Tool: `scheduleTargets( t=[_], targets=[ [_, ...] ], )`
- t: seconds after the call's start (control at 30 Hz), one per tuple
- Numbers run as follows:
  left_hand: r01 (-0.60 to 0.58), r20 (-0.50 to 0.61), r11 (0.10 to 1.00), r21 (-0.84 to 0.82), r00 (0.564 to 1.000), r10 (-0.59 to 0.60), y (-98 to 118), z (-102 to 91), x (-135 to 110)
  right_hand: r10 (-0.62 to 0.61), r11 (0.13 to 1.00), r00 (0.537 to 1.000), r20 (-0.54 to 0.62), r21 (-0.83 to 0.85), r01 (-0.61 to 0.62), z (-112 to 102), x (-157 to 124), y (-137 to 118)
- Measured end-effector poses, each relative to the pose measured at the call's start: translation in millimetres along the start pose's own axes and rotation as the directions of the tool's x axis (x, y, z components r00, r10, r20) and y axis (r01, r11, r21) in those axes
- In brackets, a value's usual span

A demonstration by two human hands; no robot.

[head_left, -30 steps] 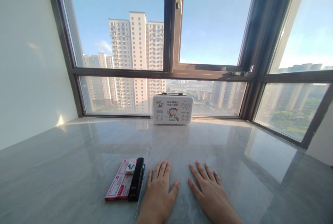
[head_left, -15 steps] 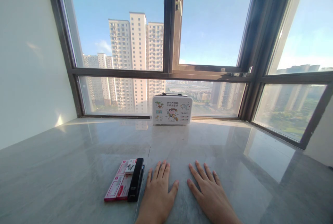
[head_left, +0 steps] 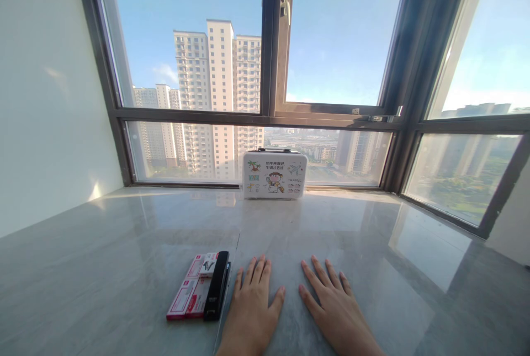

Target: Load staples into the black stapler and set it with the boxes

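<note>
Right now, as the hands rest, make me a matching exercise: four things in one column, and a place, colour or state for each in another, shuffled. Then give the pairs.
Column one
1. stapler
2. printed case
3. left hand
4. window handle

Column two
A. white, standing upright before the window
B. palm down on the counter
C. pale, mounted on the brown frame
D. black, lying alongside the pink-and-white boxes

Pairs: 1-D, 2-A, 3-B, 4-C

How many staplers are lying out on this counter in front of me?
1: the black stapler, at the right-hand side of the pink-and-white boxes. Any inside those boxes or the white case would be hidden.
</note>
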State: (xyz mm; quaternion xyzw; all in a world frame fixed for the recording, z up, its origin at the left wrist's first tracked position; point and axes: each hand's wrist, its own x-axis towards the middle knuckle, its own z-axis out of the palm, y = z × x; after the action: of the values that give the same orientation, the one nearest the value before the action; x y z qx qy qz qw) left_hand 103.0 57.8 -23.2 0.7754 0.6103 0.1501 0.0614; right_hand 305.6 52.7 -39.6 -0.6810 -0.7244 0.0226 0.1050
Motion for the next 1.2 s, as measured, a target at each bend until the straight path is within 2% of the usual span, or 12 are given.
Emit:
scheduleTargets(
  t=[1.2],
  targets=[
    [-0.014, 0.008, 1.000, 0.025, 1.000, 0.014, -0.9, 2.5, -0.3, 0.005, 1.000, 1.000, -0.009, 0.027, -0.005, -4.0, -2.9, -1.9]
  ],
)
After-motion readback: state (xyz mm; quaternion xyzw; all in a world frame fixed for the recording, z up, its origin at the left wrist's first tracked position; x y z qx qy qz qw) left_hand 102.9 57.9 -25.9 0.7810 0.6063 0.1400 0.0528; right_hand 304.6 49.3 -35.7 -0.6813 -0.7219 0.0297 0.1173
